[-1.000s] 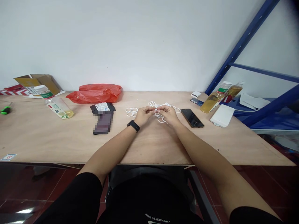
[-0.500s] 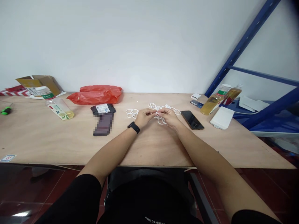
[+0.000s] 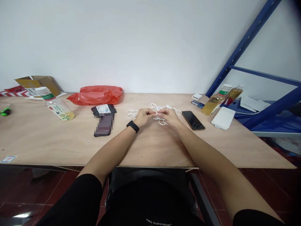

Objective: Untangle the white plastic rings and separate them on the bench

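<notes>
Both hands meet over the middle of the pale plywood counter point(image 3: 47, 141), fingertips drawn together on a small white plastic ring point(image 3: 156, 115) pinched between them. The left hand point(image 3: 143, 116), with a black band point(image 3: 133, 126) on its wrist, closes its thumb and forefinger on the ring from the left, and the right hand point(image 3: 169, 116) closes on the same ring from the right, so the two hands touch at the fingertips (the ring itself is mostly hidden by the fingers and too small to show in detail). Just behind and beside the hands lies a loose scatter of white plastic rings point(image 3: 132, 113) flat on the counter, some to the left of the left hand, others beyond the right hand. To the right of the right hand a dark smartphone point(image 3: 193, 120) lies face up, and further right a flat white box point(image 3: 223, 118) rests near two clear plastic bottles of yellow liquid point(image 3: 215, 101) lying tilted at the counter's far right corner. To the left a small dark packet with a white label point(image 3: 103, 118) lies near a crumpled red plastic bag point(image 3: 96, 94), with another clear bottle with a green label point(image 3: 56, 106) on its side and an open brown cardboard box point(image 3: 39, 82) by the wall.
</notes>
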Tool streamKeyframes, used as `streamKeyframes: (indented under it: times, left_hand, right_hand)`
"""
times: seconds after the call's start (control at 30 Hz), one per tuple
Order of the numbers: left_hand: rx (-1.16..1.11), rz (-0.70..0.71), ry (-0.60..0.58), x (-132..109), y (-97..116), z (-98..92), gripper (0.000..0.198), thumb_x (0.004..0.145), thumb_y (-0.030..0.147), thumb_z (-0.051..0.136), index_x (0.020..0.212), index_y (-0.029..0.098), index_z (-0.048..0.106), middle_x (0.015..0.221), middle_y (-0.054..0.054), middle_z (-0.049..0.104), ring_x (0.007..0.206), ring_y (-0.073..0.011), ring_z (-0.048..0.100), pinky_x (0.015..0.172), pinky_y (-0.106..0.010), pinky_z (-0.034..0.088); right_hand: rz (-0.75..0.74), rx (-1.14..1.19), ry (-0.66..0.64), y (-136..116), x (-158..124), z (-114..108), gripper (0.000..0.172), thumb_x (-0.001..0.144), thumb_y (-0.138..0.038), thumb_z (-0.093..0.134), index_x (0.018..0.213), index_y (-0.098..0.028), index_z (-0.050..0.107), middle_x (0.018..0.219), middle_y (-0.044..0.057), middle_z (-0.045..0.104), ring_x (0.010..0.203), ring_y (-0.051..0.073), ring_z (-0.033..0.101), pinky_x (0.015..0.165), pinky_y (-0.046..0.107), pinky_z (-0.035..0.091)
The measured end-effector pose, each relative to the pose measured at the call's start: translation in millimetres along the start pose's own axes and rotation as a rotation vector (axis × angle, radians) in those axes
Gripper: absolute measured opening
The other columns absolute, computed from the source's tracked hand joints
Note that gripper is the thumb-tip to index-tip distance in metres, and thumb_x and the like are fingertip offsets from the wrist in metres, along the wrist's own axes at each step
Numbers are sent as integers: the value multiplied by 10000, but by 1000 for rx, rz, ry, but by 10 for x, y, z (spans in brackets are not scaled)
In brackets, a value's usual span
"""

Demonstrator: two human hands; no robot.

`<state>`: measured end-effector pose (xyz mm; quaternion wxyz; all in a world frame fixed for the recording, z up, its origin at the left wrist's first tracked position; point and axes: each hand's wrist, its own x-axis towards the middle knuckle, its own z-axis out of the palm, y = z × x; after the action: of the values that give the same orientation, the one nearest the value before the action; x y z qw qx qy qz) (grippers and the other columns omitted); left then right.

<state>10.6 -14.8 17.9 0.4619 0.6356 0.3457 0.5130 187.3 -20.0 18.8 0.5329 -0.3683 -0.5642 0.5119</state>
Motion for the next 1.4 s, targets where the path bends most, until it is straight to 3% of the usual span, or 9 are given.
streamKeyframes:
  times: [0.23,0.47,0.6,0.73,0.93,1.23,1.4]
  left_hand:
    - [-23,-27,-76,8,52,-29,414,586,497,846,687,128,689,716,-48,706,667,-145,622,675,-300,513]
    - [61,-3,-29,57,-25,-29,399,649,489,807,773,125,697,728,-55,699,629,-135,594,634,-289,492]
    - [452,67,-7,62,-28,-176,236,755,367,733,844,150,721,834,-72,725,718,-171,625,722,-318,500]
    - [952,140,-74,41,39,-344,231,817,271,632,1007,205,745,936,-68,733,878,-218,645,853,-337,473]
    - [1319,-28,-211,11,94,-395,250,775,217,558,915,203,765,987,-119,729,904,-279,652,795,-358,458]
    - [1394,-202,-115,8,123,-450,202,782,251,549,773,189,741,900,-171,730,859,-311,666,786,-404,449]
    - [1376,-277,-38,0,131,-472,227,782,252,556,895,194,744,924,-173,732,880,-314,666,780,-404,457]
  right_hand:
    - [-27,-38,-15,-25,-23,13,382,511,-474,888,717,-209,707,756,17,720,736,181,665,745,346,533]
    - [-54,-94,-16,63,41,-12,328,614,-444,845,821,-218,729,857,26,734,793,176,667,803,348,528]
    - [-89,-309,24,160,101,-132,293,707,-356,775,964,-220,740,1038,62,727,923,201,666,865,377,526]
    - [-135,-665,81,199,133,-323,216,774,-244,683,978,-226,754,1024,64,729,924,223,663,885,406,518]
    - [-135,-1105,-60,105,141,-481,236,820,-200,623,1011,-206,761,1042,81,730,976,227,652,902,354,477]
    - [-111,-1243,-82,75,130,-500,256,865,-238,580,1057,-215,748,1083,75,719,1025,210,627,893,298,440]
    - [-122,-1287,-34,73,131,-461,289,908,-286,531,1102,-209,732,1095,88,714,1015,216,618,876,301,426]
